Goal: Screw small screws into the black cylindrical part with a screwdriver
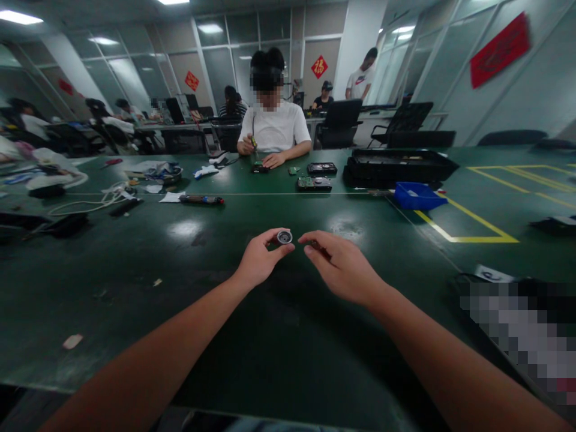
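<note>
My left hand (260,258) is closed on a small round metal part (284,237), held up between thumb and fingers over the table. Its silvery rim and darker recessed centre face me; I cannot tell its exact kind. Just to the right, my right hand (344,264) hovers with its fingers bent and the thumb a little apart from the forefinger. Its fingertips point at the round part without touching it, and nothing shows clearly between them. Both hands are above the green table (252,336).
Opposite me a person in a white shirt (275,126) works with a screwdriver (254,144) on a small device. Hard drives (314,183) lie nearby. A black tray (398,168) and a blue bin (418,195) stand back right. Another screwdriver-like tool (202,200) and cables (96,204) lie left.
</note>
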{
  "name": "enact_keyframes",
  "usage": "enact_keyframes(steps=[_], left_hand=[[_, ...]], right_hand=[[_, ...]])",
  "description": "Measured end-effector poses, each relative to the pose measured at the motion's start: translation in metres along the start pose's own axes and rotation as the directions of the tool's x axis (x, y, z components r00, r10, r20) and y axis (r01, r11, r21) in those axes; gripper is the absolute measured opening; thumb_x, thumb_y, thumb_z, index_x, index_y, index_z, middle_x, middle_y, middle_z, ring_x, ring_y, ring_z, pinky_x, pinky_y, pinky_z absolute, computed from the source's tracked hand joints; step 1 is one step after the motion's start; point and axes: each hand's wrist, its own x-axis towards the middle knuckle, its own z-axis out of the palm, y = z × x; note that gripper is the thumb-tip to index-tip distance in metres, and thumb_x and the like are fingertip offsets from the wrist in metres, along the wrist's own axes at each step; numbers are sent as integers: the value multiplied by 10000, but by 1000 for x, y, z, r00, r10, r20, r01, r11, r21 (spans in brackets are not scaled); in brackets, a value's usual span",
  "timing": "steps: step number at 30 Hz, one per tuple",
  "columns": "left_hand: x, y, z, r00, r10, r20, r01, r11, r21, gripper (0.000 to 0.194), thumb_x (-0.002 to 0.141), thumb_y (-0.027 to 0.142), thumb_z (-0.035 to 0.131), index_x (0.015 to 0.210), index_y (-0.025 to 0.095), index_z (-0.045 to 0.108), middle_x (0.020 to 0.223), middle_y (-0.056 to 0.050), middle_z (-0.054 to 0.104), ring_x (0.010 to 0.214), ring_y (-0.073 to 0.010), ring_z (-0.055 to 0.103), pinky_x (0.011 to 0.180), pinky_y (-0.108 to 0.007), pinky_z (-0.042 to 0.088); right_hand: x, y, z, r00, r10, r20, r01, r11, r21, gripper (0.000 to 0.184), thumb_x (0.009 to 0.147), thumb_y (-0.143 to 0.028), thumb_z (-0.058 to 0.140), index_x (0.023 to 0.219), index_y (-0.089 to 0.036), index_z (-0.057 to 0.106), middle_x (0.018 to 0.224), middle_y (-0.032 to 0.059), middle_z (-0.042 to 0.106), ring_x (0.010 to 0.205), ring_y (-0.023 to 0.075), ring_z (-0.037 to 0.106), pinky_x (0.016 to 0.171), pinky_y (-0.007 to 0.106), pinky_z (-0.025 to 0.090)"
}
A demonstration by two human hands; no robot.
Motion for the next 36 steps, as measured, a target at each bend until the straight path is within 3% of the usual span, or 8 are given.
enact_keyframes(steps=[7, 13, 16, 20, 23, 26, 30, 36], left_hand=[[-6, 12, 0, 996, 48, 71, -61, 978, 197, 399, 793, 318, 778, 1170, 218, 696, 1196, -67, 713, 1126, -244, 638, 1031, -435, 458], [-8, 14, 0, 989, 103, 108, -131, 945, 299, 384, 809, 249, 758, 1188, 242, 695, 1202, -52, 713, 1133, -234, 632, 1032, -427, 457], [-8, 13, 0, 990, 99, 104, -128, 941, 315, 358, 809, 271, 765, 1161, 251, 705, 1178, -44, 721, 1109, -233, 637, 1008, -420, 464], [-8, 13, 0, 989, 98, 110, -131, 930, 344, 383, 787, 320, 793, 1155, 266, 705, 1139, -33, 726, 1060, -234, 638, 978, -419, 461], [-9, 14, -1, 985, 106, 133, -149, 916, 372, 403, 789, 336, 793, 1176, 275, 696, 1108, -28, 728, 1033, -234, 633, 953, -415, 462], [-10, 14, -2, 981, 110, 160, -165, 907, 386, 398, 802, 352, 780, 1182, 273, 691, 1105, -27, 728, 1029, -234, 626, 944, -414, 460], [-10, 12, -1, 978, 126, 167, -183, 901, 393, 391, 793, 344, 788, 1167, 276, 695, 1105, -22, 728, 1027, -233, 625, 940, -409, 460], [-9, 10, -1, 980, 119, 163, -174, 905, 388, 407, 786, 344, 793, 1176, 287, 692, 1120, -19, 727, 1037, -235, 625, 950, -413, 456]], right_hand=[[-1, -4, 9, 989, 57, 133, -39, 990, -134, 437, 932, -204, 466, 1353, -234, 581, 917, 42, 722, 727, 158, 602, 660, 284, 400], [-1, -4, 12, 985, 40, 170, -13, 988, -154, 406, 921, -208, 476, 1307, -211, 601, 937, 53, 717, 732, 166, 594, 662, 291, 394], [0, -5, 9, 994, 44, 105, -35, 996, -83, 353, 916, -207, 501, 1249, -178, 612, 918, 55, 701, 749, 170, 595, 679, 295, 407], [2, -3, -1, 994, 40, -104, -40, 999, 3, 223, 964, -228, 464, 1057, -163, 656, 925, 65, 662, 817, 178, 595, 715, 305, 429], [1, 0, -6, 959, 30, -282, -28, 1000, 11, 197, 969, -301, 509, 929, -178, 658, 906, 62, 639, 806, 182, 588, 706, 316, 439], [-3, 3, -6, 918, 108, -383, -64, 990, 126, 190, 953, -370, 561, 908, -204, 643, 759, 13, 620, 662, 157, 579, 615, 302, 440], [-5, 4, -1, 887, 196, -417, -54, 943, 327, 190, 949, -379, 571, 1035, -215, 612, 830, 20, 702, 725, 177, 673, 656, 318, 511], [-5, 3, 2, 909, 119, -398, -61, 986, 155, 139, 949, -322, 559, 1002, -208, 618, 861, 34, 727, 753, 178, 686, 690, 324, 514]])
